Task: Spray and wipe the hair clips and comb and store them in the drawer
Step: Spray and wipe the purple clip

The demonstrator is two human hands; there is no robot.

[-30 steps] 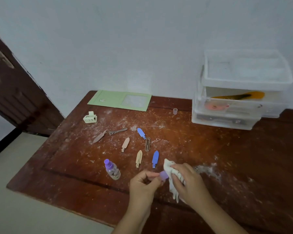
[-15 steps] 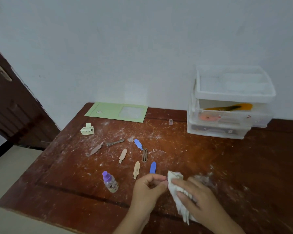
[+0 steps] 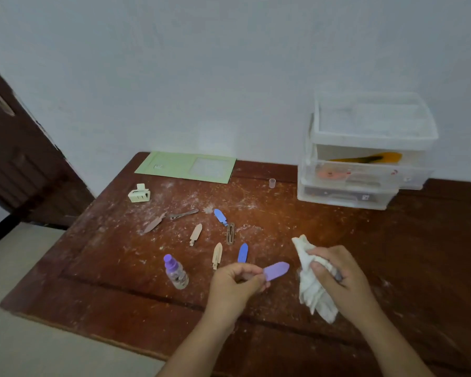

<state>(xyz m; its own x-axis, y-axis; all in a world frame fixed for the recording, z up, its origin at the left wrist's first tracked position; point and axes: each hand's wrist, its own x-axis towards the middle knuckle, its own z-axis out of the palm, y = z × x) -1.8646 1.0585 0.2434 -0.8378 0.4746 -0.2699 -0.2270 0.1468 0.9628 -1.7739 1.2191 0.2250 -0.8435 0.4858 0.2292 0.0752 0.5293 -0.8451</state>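
Left hand (image 3: 235, 281) pinching purple clip (image 3: 276, 270), right hand (image 3: 337, 276) gripping cloth (image 3: 310, 289) (bunched)

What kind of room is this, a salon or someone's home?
Probably a home. A worn wooden table stands against a plain white wall, with a small plastic drawer unit on it, a dark wooden door at the left, and no salon equipment in view.

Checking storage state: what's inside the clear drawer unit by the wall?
In the drawer unit: an orange-and-black item, probably the comb, up top; something pinkish below it; bottom drawer contents too blurred to identify.
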